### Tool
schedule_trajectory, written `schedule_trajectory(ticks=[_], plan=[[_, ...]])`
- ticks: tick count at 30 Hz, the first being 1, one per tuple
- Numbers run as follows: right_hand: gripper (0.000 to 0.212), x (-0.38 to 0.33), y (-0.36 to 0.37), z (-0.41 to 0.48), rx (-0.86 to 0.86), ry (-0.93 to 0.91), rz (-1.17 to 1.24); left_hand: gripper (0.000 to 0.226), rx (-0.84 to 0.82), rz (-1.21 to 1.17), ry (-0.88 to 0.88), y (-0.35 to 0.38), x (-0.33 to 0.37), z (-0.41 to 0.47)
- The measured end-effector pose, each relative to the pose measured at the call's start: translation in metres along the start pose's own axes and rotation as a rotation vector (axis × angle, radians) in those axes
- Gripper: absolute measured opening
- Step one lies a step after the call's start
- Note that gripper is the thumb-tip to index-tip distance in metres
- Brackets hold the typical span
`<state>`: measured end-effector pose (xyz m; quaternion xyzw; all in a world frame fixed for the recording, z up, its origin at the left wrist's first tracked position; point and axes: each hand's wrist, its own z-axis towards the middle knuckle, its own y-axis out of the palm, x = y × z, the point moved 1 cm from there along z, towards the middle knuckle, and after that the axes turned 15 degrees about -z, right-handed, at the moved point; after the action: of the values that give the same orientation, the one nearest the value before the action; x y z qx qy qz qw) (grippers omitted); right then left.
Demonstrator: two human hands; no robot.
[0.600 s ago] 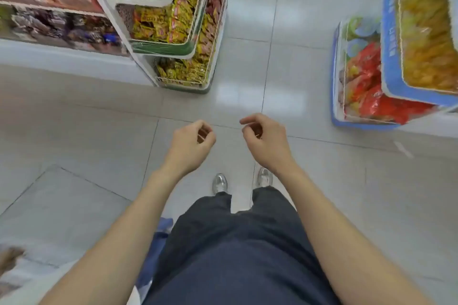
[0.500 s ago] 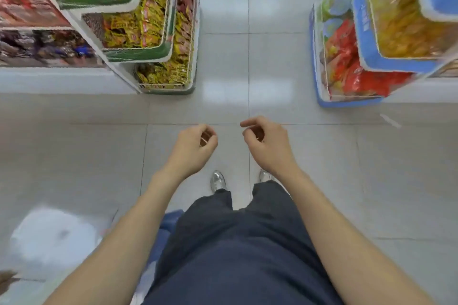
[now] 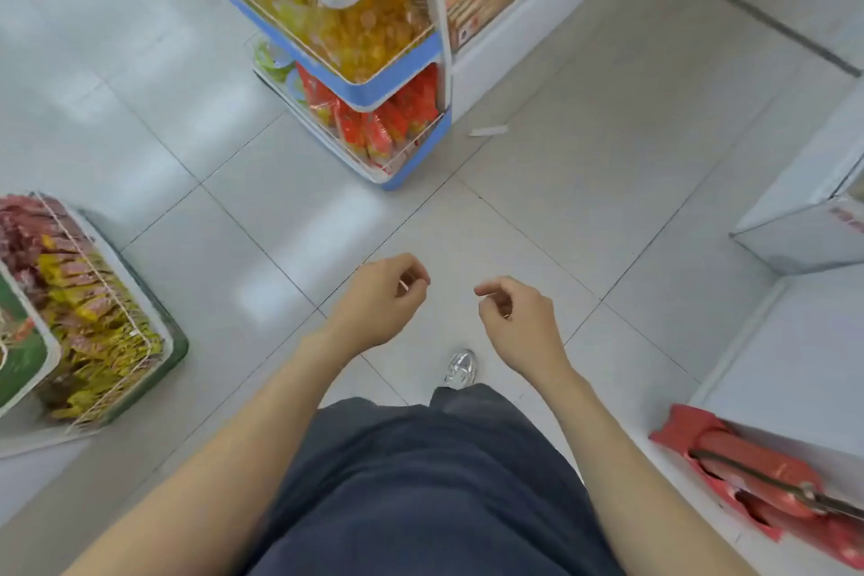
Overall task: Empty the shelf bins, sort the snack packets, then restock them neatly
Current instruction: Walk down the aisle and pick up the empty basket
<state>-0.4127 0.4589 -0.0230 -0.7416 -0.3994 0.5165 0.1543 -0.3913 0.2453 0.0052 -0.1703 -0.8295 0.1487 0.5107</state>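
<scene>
HANDS your left hand [image 3: 378, 302] and right hand [image 3: 519, 323] hang loosely curled, empty | STEP emptying likely not begun | NEAR LEFT green bin [image 3: 174, 344] full of yellow packets [image 3: 105, 332] | AHEAD blue bin [image 3: 406, 175] holding red packets [image 3: 369, 126] | NEXT step close, crouch, grip packets
</scene>
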Motion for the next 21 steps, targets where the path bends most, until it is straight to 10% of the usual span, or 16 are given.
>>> schedule_trajectory(ticks=[21], plan=[[0.020,0.134,-0.366,0.242,0.469,0.284,0.220,0.012,-0.466,0.247,0.241,0.201,0.270,0.358]])
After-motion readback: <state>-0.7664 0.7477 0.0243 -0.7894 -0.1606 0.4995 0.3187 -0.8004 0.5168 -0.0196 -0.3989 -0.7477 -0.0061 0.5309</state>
